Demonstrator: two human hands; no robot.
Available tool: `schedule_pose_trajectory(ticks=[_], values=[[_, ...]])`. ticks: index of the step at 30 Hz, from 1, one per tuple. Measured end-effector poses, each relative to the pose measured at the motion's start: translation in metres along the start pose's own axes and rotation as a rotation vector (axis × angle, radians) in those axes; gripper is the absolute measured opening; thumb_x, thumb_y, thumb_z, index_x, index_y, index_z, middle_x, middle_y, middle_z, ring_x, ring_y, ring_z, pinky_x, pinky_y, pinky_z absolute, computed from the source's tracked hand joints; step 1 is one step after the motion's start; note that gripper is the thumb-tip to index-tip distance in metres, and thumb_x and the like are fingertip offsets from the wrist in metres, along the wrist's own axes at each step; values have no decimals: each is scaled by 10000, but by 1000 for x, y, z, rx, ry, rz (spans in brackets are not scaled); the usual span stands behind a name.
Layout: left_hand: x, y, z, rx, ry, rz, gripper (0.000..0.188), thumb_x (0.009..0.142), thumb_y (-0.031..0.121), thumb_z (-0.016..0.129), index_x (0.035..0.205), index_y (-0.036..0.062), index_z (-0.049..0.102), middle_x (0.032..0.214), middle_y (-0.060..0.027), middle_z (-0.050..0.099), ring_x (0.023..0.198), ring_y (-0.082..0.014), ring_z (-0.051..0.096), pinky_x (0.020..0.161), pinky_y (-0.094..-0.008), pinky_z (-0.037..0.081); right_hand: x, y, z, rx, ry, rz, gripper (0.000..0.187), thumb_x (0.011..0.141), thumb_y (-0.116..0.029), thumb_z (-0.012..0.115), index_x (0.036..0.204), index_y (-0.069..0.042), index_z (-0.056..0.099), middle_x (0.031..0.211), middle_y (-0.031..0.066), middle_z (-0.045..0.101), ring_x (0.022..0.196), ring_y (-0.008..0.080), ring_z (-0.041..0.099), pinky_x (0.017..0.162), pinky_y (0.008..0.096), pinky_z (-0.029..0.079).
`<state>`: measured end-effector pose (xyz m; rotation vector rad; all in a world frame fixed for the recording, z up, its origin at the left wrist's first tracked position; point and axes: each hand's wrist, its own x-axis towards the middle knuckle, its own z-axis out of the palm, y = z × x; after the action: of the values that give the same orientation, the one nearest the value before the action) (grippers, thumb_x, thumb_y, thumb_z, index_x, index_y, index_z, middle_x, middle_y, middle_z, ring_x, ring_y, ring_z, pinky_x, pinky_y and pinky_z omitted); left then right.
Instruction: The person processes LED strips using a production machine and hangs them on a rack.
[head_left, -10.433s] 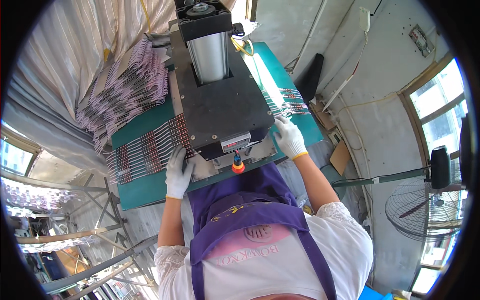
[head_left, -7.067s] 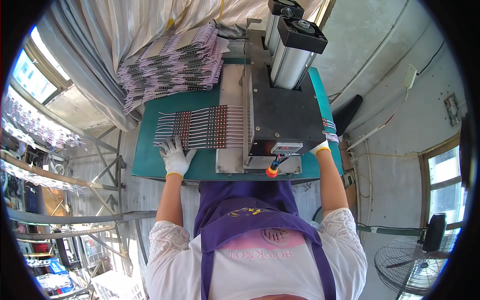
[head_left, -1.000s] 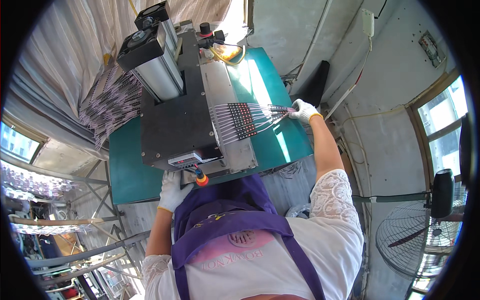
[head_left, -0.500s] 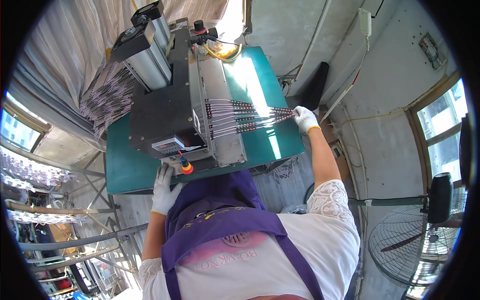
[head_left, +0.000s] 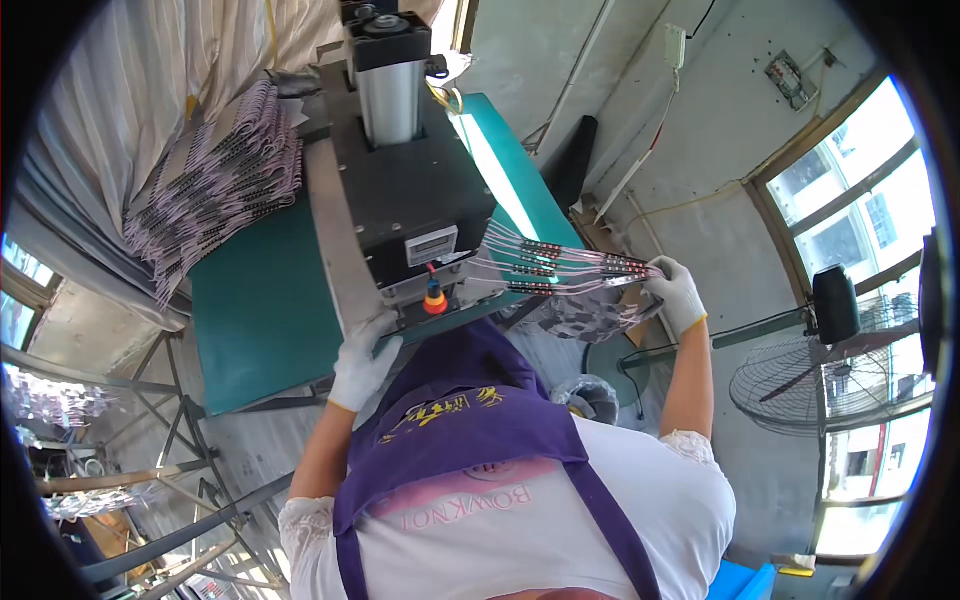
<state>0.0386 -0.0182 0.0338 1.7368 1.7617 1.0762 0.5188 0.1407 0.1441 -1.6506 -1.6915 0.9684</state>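
Observation:
In my gloved right hand (head_left: pixel 678 293), closed and well out to the right, are the gathered ends of several thin pinkish cords (head_left: pixel 575 268) with dark, dotted sections. From there the cords fan out leftward to the side of a black press-like machine (head_left: pixel 415 195), where their far ends are hidden. My left hand (head_left: pixel 362 368), gloved too, rests at the machine's front edge beside the metal base plate (head_left: pixel 328 220). Its fingers are stretched and the thumb stands apart. Close to it, a red and yellow push button (head_left: pixel 435 302) sits under a small display panel (head_left: pixel 432 247).
The machine stands on a green-topped table (head_left: pixel 255 325). A large heap of similar cords (head_left: pixel 220 180) lies at the far left by a curtain (head_left: pixel 95 150). Beyond the right hand are a wire-cage fan (head_left: pixel 800 385) and a window. A metal rack (head_left: pixel 180 430) stands at left.
The view has turned, so the machine appears farther right. My right hand still holds the cords, now lower beside the table's right edge. My left hand stays by the machine's front.

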Motion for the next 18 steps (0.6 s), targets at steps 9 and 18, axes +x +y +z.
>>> schedule_pose_trajectory(ticks=[9, 18], values=[[-13, 135, -41, -396, -691, 273, 377, 903, 219, 661, 1237, 45, 643, 1112, -155, 692, 1052, -258, 665, 952, -346, 500, -173, -223, 44, 14, 131, -143, 221, 734, -68, 623, 937, 16, 608, 700, -4, 557, 570, 76, 519, 530, 238, 417], [-95, 190, -94, -594, -318, 242, 641, 762, 257, 804, 1301, 39, 532, 1184, -162, 641, 1081, -250, 627, 946, -357, 481, -258, -389, 149, 261, -321, -409, 300, 759, -131, 654, 1004, 37, 618, 782, 22, 602, 705, 95, 576, 647, 247, 480]])
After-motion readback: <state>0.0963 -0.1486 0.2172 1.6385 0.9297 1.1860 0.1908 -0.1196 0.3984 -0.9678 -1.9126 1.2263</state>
